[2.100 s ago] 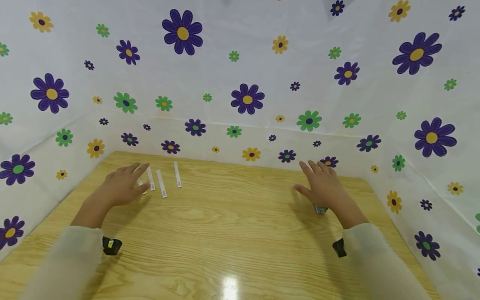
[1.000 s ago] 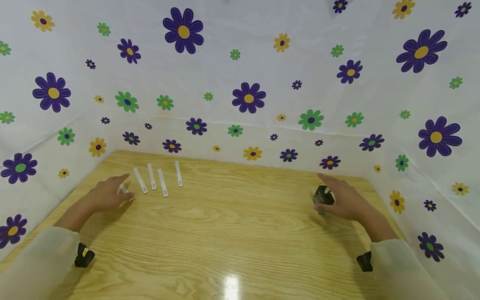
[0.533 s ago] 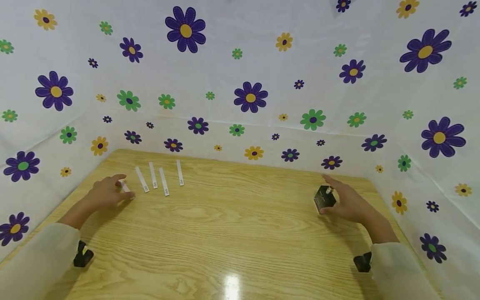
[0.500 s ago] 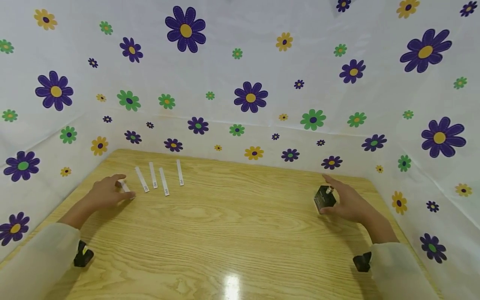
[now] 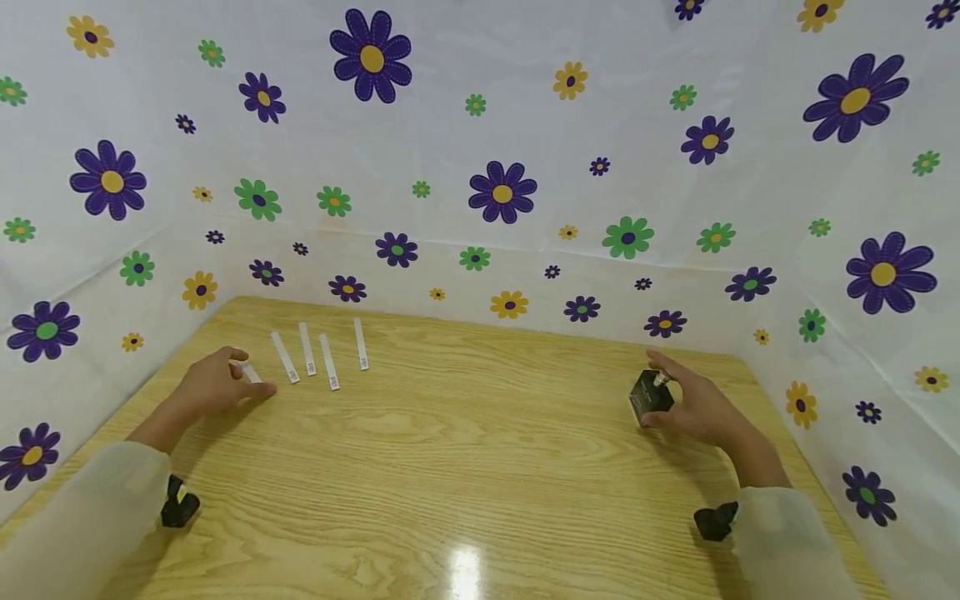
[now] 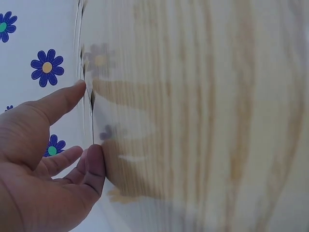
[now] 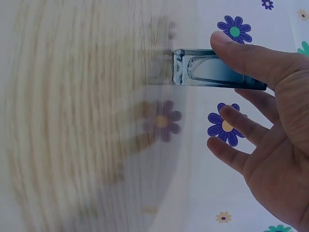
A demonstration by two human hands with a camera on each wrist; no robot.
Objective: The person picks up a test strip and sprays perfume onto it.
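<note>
My left hand (image 5: 213,385) is low over the table at the left, thumb and fingertips apart, right at a white paper strip (image 5: 249,372) that lies partly hidden between them. In the left wrist view its thumb tip and a bent finger (image 6: 96,166) meet the table surface with a gap between. At the right, my right hand (image 5: 701,408) holds a dark glass perfume bottle (image 5: 648,398) with a metal spray top. The right wrist view has the thumb along one face of the bottle and a finger behind it, the other fingers loosely spread.
To the right of my left hand lie several more white paper strips (image 5: 328,362), roughly side by side with small print at their near ends. A white flower-patterned cloth (image 5: 480,150) walls in the wooden table (image 5: 450,450) behind and at both sides.
Both hands have moved outward, the left to the leftmost strip, the right onto the perfume bottle. In the last half second the left thumb has shifted slightly right; the right hand barely moves.
</note>
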